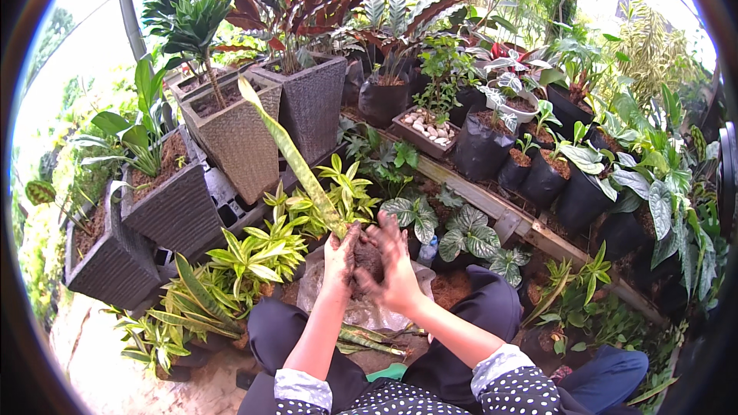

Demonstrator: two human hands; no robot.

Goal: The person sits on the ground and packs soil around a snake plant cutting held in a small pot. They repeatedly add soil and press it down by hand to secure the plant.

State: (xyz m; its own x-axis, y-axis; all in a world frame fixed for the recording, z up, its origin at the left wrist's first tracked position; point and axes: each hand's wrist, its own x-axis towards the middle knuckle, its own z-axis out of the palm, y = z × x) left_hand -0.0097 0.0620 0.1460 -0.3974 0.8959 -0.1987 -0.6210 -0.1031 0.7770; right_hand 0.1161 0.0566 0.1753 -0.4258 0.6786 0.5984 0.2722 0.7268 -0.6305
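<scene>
My left hand [340, 263] is closed round the base of a snake plant [296, 157], whose long yellow-edged leaf leans up and to the left. Dark soil is packed in a clump [369, 260] at the plant's foot, between my palms. My right hand [392, 265] is at the right side of this clump, its fingers stretched out and slightly blurred by motion. Both hands are smeared with soil. Under them lies a crumpled clear plastic bag [411, 309]. Cut snake plant leaves [369, 340] lie on the ground between my legs.
Tall grey planters [311, 100] stand at the far left. Black-bagged plants [484, 146] line a wooden rail [500, 207] at right. A pebble-filled pot [427, 129] sits behind the rail. A plastic bottle [428, 250] stands beyond my right hand. Someone's blue-clad leg [607, 376] is at lower right.
</scene>
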